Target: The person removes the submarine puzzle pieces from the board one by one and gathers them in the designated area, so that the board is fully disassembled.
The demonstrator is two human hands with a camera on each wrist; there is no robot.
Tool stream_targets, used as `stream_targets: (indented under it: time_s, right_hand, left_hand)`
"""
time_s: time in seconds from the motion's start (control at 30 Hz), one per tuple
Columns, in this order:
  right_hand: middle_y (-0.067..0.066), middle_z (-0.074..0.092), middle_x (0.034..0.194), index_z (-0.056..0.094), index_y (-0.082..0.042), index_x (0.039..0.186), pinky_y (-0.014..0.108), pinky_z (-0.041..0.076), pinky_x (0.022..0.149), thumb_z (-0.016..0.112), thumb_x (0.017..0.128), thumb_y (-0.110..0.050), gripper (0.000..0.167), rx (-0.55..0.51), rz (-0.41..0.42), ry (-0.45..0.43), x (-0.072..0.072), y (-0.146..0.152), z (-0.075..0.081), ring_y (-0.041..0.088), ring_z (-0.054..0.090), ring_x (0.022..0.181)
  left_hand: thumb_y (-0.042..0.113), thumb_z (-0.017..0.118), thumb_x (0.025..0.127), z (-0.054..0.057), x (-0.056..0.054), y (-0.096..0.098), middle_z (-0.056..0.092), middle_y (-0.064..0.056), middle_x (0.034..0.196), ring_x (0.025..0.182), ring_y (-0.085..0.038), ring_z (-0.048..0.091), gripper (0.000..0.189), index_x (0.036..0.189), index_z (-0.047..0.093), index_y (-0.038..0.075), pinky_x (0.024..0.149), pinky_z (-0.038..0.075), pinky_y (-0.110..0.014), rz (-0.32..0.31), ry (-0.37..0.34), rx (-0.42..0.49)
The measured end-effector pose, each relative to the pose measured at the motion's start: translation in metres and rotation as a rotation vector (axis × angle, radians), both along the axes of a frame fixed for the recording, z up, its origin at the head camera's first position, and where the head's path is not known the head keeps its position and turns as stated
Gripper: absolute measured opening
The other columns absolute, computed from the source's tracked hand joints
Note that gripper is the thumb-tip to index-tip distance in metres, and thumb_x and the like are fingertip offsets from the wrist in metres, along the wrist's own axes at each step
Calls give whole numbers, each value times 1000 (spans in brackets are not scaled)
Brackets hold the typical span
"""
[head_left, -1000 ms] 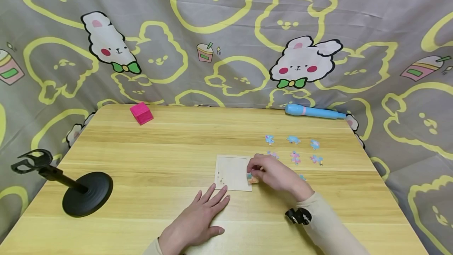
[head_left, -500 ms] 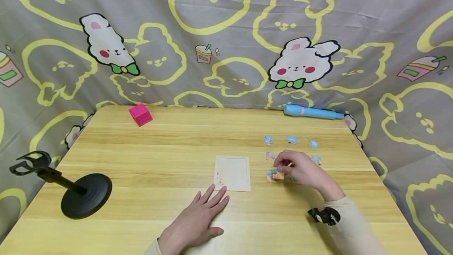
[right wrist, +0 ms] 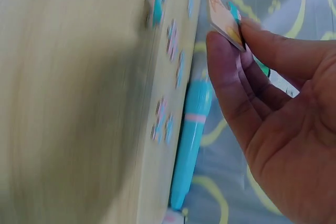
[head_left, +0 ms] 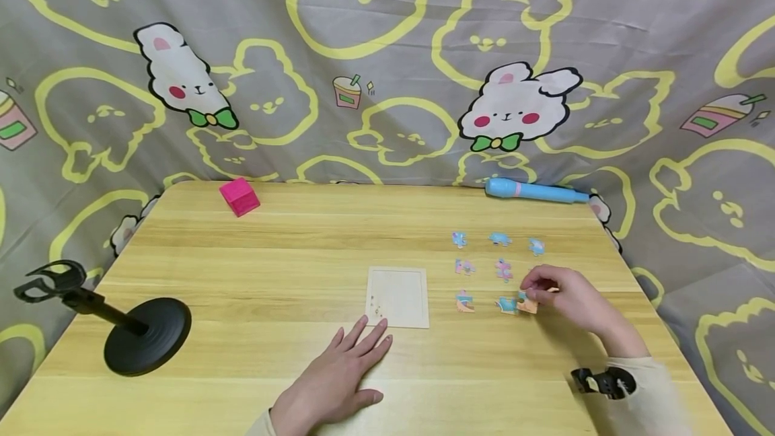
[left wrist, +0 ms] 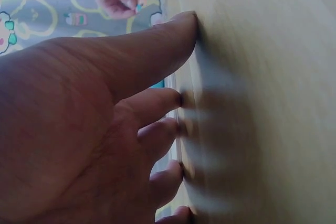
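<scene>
My right hand (head_left: pixel 566 298) pinches an orange and teal jigsaw puzzle piece (right wrist: pixel 224 19) between thumb and fingertips; in the right wrist view the piece stands on edge, up off the wood. In the head view it overlaps a teal puzzle piece (head_left: pixel 505 305) lying on the table. Other puzzle pieces, such as a pink and blue one (head_left: pixel 504 270), lie in loose rows beyond and to the left of this hand. My left hand (head_left: pixel 336 372) rests spread on the table, its fingertips at the near edge of a pale, shallow-framed puzzle board (head_left: pixel 399 295).
At the back right of the wooden table (head_left: pixel 272 348) lies a blue stick with a thick rounded end (head_left: pixel 535 192). A pink block (head_left: pixel 240 196) sits at the back left. On the left stands a black holder on a round base (head_left: pixel 148 335). A patterned curtain (head_left: pixel 399 39) hangs behind.
My right hand has moved right with the puzzle piece, from the board's right edge across the nearest row of pieces. My left hand has stayed put.
</scene>
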State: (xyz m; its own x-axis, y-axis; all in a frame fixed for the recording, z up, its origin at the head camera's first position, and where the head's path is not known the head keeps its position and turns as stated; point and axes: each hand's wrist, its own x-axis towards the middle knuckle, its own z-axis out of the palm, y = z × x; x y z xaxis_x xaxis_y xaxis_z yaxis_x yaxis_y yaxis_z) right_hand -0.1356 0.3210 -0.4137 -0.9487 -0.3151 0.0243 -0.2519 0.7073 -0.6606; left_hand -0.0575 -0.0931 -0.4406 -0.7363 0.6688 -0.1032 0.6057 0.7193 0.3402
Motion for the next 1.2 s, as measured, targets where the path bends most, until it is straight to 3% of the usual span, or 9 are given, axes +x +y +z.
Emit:
stream_targets:
  time_s: [0.23,0.53,0.97,1.2]
  right_hand:
    - [0,60,81,68,-9,89,26,47,61,66,89,4,12,0,-3,-65,2,24,-6,11,54,73]
    - [1,59,82,67,-7,92,26,46,60,65,90,3,10,45,-29,-133,1,32,-16,14,52,73]
    - [0,58,86,66,-5,92,29,46,64,66,90,3,8,136,-66,-63,-2,30,-24,18,53,79]
    - [0,56,89,66,-6,93,31,45,65,68,91,-6,3,170,-88,-13,2,30,-22,16,53,77]
  left_hand:
    - [42,71,87,-1,0,1,23,-3,161,146,-32,18,78,152,39,13,110,28,-56,1,-2,2]
    - [42,71,87,0,-1,1,25,-5,160,145,-34,20,78,151,40,11,110,28,-57,-6,16,7]
    - [41,72,86,3,0,2,25,-5,160,145,-33,20,78,151,41,11,110,28,-55,-1,10,-7]
    - [43,73,85,3,0,2,26,-5,160,145,-33,21,78,150,42,12,109,29,-56,1,15,-19]
